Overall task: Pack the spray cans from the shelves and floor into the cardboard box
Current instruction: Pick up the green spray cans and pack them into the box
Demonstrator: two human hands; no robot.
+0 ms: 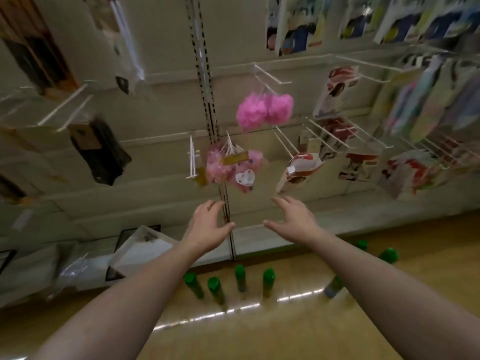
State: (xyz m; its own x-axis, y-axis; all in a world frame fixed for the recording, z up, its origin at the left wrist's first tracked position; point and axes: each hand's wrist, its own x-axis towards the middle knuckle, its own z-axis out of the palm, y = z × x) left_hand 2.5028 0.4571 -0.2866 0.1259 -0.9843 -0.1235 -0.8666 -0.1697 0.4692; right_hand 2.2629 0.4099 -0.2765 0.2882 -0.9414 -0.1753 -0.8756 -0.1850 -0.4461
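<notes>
Left hand (207,224): raised in front of the shelving, fingers relaxed and spread, holding nothing.
Right hand (293,219): raised beside it, close but not touching, fingers loosely extended, holding nothing.
Spray cans (240,278): on the floor (285,333), below and between the two forearms. Four green-capped ones stand in a loose row just in front of the shelf base (272,240), with more off to the right along the same edge.
Edges: the shelf base runs along the floor from lower left up to the right, and the cans stand near it but apart from it. Wire hooks (324,136) stick out from the back panel above the hands.
Open room: bare floor, with a streak of reflected light, lies between the person and the row of cans. There are gaps between neighbouring cans.
Above the hands: pink bath sponges (265,110) hang from hooks near the slotted upright post (205,74), and a second pink bunch hangs lower down.
Hidden or cut off: the right forearm covers part of one can at the right. The farthest cans beyond it are blurred, and one shows only its cap.
Hard to make out: the whole view is smeared by motion. The can labels, the packets (298,172) on the right hooks and the flat wrapped items on the low left shelf cannot be read.
Long axis: every can in view stands upright, with its long axis rising from the floor and its green cap on top.
</notes>
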